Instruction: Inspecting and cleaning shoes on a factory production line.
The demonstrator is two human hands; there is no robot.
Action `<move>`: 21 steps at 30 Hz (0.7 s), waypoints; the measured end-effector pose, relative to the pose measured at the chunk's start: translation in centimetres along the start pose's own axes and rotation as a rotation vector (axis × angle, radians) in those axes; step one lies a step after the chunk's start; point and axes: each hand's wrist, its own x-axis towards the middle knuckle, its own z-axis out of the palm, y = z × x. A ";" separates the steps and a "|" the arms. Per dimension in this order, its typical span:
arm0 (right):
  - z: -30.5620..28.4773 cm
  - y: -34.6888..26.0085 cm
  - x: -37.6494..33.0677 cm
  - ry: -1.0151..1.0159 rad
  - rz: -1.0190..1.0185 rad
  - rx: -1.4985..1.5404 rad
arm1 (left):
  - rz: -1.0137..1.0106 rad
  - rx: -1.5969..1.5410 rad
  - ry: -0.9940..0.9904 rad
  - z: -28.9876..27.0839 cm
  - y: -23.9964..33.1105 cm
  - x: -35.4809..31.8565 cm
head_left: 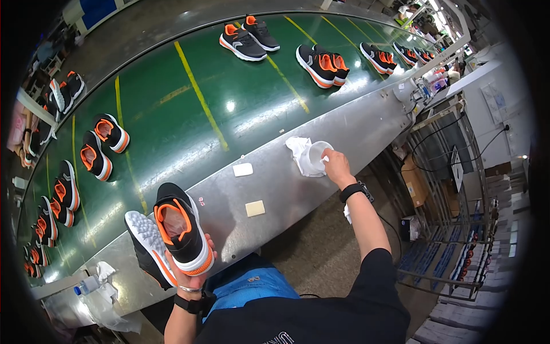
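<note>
My left hand point(195, 276) holds a pair of black sneakers point(172, 232) with orange linings and white soles, gripped from below; one shows its grey sole. My right hand point(337, 164) reaches out over the metal ledge point(286, 189) and touches a small clear cup point(317, 156) standing on a white cloth point(301, 152). Both wrists wear black bands.
A green conveyor belt point(189, 114) with yellow lines carries pairs of black and orange sneakers point(249, 37) and more point(102, 146) along its length. A white pad point(243, 169) and a tan pad point(255, 208) lie on the ledge. A bottle point(86, 285) and crumpled plastic sit at lower left. Wire racks point(452, 229) stand to the right.
</note>
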 end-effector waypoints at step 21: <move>-0.7 -22.4 -17.7 -0.449 -0.206 1.334 | 0.085 0.109 -0.106 1.0 -2.0 0.8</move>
